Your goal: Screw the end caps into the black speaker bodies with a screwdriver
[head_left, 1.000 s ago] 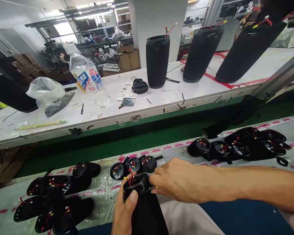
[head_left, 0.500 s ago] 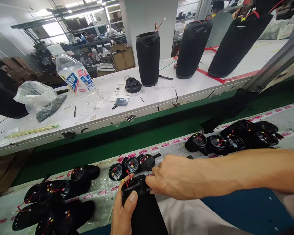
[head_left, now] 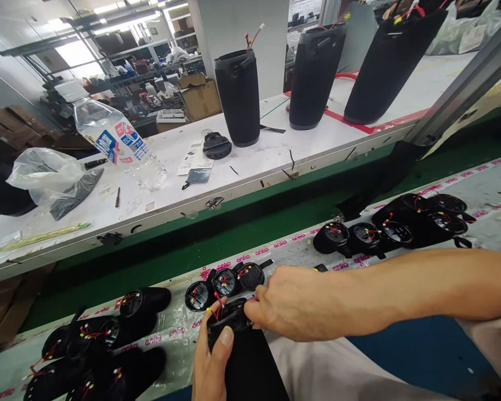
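Observation:
A black fabric-covered speaker body (head_left: 254,365) lies tilted over my lap, its open end facing away from me. My left hand (head_left: 212,356) wraps around that end, thumb on the near side of the rim. Red and yellow wires (head_left: 217,306) with small connectors stick out of the opening beside my left fingertips. At the right side of the rim is my right hand (head_left: 275,303), its fingers curled and pinched together; whatever they grip is hidden behind them.
More black speaker bodies with loose wires lie on the lower surface, left (head_left: 94,328), centre (head_left: 224,283) and right (head_left: 366,235). Above, a white bench (head_left: 171,195) holds a plastic bottle (head_left: 121,139), a clear bag (head_left: 45,172), a round black part (head_left: 217,146) and upright speaker bodies (head_left: 240,100).
The view has shifted slightly, so the bench items sit further left. My right hand stays at the rim, a little further left; my left hand keeps its hold on the speaker body.

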`<state>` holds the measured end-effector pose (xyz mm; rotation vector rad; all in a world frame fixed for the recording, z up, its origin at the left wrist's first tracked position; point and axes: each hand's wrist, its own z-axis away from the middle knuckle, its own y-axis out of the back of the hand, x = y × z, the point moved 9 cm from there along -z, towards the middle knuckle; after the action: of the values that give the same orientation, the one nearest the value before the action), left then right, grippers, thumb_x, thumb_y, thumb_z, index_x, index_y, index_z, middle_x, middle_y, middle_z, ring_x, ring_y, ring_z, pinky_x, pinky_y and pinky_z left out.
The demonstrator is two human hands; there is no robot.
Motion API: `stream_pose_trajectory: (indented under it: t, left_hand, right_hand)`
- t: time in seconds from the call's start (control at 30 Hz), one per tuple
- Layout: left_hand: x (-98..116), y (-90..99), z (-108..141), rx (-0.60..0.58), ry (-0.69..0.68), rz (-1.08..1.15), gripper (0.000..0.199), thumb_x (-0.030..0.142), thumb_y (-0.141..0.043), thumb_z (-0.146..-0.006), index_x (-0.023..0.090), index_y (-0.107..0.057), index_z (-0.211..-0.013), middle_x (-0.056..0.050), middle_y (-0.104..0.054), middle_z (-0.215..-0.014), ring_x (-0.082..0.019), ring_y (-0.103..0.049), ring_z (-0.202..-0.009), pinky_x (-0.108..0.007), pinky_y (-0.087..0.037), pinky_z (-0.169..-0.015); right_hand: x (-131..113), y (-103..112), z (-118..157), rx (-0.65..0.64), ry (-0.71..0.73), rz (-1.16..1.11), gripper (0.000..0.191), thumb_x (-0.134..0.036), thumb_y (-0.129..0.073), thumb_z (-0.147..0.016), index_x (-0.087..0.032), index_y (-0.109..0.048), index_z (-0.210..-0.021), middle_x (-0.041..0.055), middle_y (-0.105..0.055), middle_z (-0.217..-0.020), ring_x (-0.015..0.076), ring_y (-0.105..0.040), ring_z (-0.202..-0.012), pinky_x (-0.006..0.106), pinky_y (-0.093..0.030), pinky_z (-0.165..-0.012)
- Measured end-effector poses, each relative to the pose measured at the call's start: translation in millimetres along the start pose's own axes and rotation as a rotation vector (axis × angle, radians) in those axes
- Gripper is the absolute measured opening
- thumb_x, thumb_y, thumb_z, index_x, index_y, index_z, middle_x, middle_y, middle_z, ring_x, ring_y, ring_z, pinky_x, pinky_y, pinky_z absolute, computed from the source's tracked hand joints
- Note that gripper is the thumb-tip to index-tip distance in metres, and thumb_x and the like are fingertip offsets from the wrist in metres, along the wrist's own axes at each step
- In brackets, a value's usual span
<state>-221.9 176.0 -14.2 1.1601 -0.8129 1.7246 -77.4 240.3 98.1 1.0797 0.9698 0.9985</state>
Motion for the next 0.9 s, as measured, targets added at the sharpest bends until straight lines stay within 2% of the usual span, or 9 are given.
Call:
stream_pose_trajectory:
  t: [0.13,0.27,0.33,0.47,0.7,0.9]
  left_hand:
    - [-20.4,0.6,-11.1,-0.025,0.104,0.134,0.088,0.086,-0.082,-0.068,0.029,-0.080,-0.135,-0.013,-0.083,-0.132,-0.049,-0.067,-0.140,-0.055,-0.056,-0.118]
    - [-21.0,10.5,-17.0,0.015,0.057,0.120,0.086,0.089,-0.086,-0.061,0.027,-0.085,-0.121,-0.015,-0.081,-0.135,-0.049,-0.061,-0.148,-0.054,-0.047,-0.126]
    - [-19.7,12.0,-12.9,0.018,0.042,0.151,0.089,0.088,-0.088,-0.058,0.029,-0.084,-0.124,-0.013,-0.078,-0.142,-0.048,-0.057,-0.152,-0.052,-0.046,-0.128]
    - [-13.2,5.0,2.3,-0.018,0.062,0.173,0.106,0.074,-0.097,-0.056,0.031,-0.068,-0.149,-0.010,-0.077,-0.147,-0.045,-0.059,-0.151,-0.050,-0.043,-0.129]
    - [6.1,2.4,9.7,-0.004,0.030,0.006,0.110,0.075,-0.097,-0.057,0.024,-0.063,-0.149,-0.014,-0.077,-0.145,-0.044,-0.066,-0.142,-0.052,-0.043,-0.127]
    - [10.5,3.1,11.4,-0.013,-0.024,-0.066,0.108,0.078,-0.094,-0.061,0.024,-0.060,-0.149,-0.015,-0.074,-0.147,-0.044,-0.066,-0.141,-0.052,-0.043,-0.124]
  right_hand:
    - [15.1,0.5,-1.3,0.085,-0.065,-0.252,0.024,-0.040,-0.057,-0.118,-0.019,-0.066,-0.113,0.0039,-0.077,-0.092,0.0193,-0.066,-0.070,0.034,-0.028,-0.056]
    - [32.9,1.5,5.5,0.155,-0.242,-0.400,0.025,-0.042,-0.055,-0.119,-0.019,-0.064,-0.114,0.0045,-0.079,-0.098,0.0194,-0.068,-0.074,0.033,-0.033,-0.065]
    - [28.8,-0.4,6.8,0.141,-0.240,-0.373,0.029,-0.044,-0.054,-0.119,-0.019,-0.064,-0.109,0.0038,-0.078,-0.092,0.0188,-0.065,-0.070,0.033,-0.031,-0.064]
    - [13.4,-4.9,3.4,0.125,-0.148,-0.230,0.036,-0.046,-0.047,-0.121,-0.018,-0.063,-0.103,0.0035,-0.075,-0.085,0.0187,-0.060,-0.062,0.035,-0.024,-0.058]
    - [4.2,-3.5,-4.5,0.092,-0.069,-0.119,0.035,-0.043,-0.045,-0.121,-0.018,-0.063,-0.105,0.0033,-0.073,-0.083,0.0186,-0.055,-0.060,0.037,-0.022,-0.053]
    - [-1.4,-0.3,-3.2,0.044,-0.050,-0.086,0.033,-0.039,-0.043,-0.122,-0.018,-0.062,-0.106,0.0034,-0.072,-0.085,0.0181,-0.055,-0.062,0.038,-0.020,-0.053]
